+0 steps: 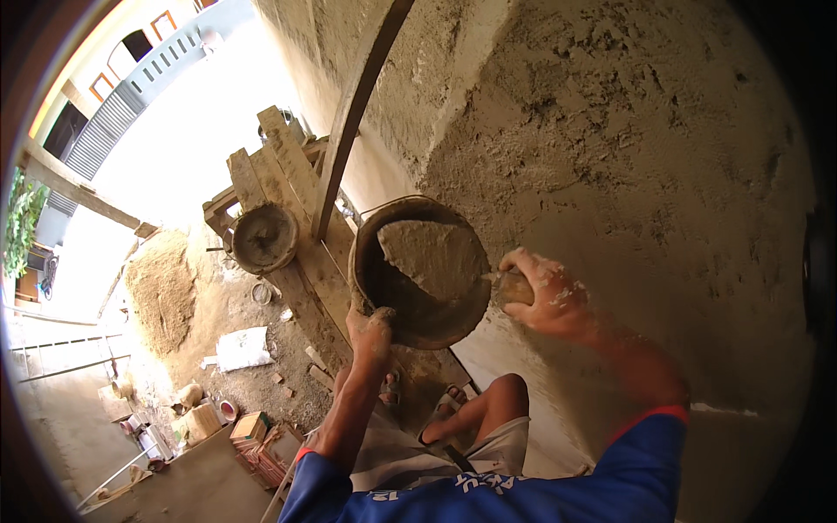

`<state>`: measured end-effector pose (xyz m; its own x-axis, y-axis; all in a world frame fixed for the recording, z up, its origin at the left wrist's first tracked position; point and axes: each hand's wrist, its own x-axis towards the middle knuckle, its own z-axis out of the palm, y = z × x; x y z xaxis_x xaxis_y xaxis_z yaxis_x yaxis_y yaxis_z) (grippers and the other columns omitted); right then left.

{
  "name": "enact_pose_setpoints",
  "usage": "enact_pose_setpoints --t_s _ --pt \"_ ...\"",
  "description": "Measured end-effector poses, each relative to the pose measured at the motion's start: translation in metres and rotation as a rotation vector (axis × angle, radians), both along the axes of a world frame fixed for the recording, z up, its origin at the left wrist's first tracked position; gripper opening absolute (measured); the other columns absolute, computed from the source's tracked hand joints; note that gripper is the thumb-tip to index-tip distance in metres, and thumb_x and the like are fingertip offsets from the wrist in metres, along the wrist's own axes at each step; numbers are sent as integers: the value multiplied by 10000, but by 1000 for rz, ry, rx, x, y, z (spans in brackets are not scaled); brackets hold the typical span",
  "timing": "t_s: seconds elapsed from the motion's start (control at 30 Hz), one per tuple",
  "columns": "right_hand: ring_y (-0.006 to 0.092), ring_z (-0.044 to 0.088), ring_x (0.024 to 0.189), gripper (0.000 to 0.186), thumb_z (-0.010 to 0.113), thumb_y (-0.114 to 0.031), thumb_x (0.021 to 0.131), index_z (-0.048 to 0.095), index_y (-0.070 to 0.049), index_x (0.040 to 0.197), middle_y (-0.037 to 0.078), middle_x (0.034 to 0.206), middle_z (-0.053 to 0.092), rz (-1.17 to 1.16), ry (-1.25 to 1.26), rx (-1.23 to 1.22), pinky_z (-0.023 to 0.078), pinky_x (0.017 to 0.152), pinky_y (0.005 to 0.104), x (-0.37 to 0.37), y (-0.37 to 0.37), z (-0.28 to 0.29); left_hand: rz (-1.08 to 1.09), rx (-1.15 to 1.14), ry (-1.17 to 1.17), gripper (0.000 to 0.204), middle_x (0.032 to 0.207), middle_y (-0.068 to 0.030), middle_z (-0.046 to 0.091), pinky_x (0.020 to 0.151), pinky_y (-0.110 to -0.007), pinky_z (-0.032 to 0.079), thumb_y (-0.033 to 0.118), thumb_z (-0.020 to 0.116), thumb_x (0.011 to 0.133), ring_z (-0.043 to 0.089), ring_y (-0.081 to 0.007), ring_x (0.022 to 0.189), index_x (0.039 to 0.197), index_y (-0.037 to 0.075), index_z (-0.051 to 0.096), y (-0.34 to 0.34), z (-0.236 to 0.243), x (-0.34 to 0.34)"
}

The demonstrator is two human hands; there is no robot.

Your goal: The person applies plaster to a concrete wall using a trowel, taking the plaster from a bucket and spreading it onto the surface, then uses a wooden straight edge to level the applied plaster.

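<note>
My left hand (370,336) grips the lower left rim of a dark bucket (366,261) with grey mortar in it. My right hand (549,296) is closed round the handle of a trowel, whose mortar-covered blade (423,253) lies across the bucket's mouth, angled inward. Behind the bucket, wooden planks (309,296) form a platform, with a second, shallower mortar container (266,235) on it at the left. My sandalled feet and bare knee show below the bucket.
A rough plastered wall (602,148) rises at my right. A wooden pole (353,122) runs up past the platform. On the ground at left are a sand heap (161,288), a white sack (241,349), stacked bricks (266,449) and boxes. A bright yard with a fence lies beyond.
</note>
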<state>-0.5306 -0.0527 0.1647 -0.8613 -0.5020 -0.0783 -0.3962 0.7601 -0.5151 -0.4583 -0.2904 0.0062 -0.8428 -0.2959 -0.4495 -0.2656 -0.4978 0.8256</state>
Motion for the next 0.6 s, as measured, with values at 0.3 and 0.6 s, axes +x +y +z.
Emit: enact_pose_setpoints --t_s 0.3,0.6 --pt "242 659 836 393 664 -179 835 586 3 1175 139 999 666 -86 -482 -72 537 753 385 -96 -34 0 276 -47 49 489 1101 -121 621 901 -312 450 -81 529 717 593 -226 964 1206 -60 545 -10 -69 -13" --pt "228 641 850 406 567 -161 912 534 -3 1285 175 1062 639 -375 249 76 556 701 343 -126 -17 13 166 -195 -81 557 1128 -140 626 920 -308 447 -85 528 708 588 -241 1018 1264 -66 506 -15 -131 24"
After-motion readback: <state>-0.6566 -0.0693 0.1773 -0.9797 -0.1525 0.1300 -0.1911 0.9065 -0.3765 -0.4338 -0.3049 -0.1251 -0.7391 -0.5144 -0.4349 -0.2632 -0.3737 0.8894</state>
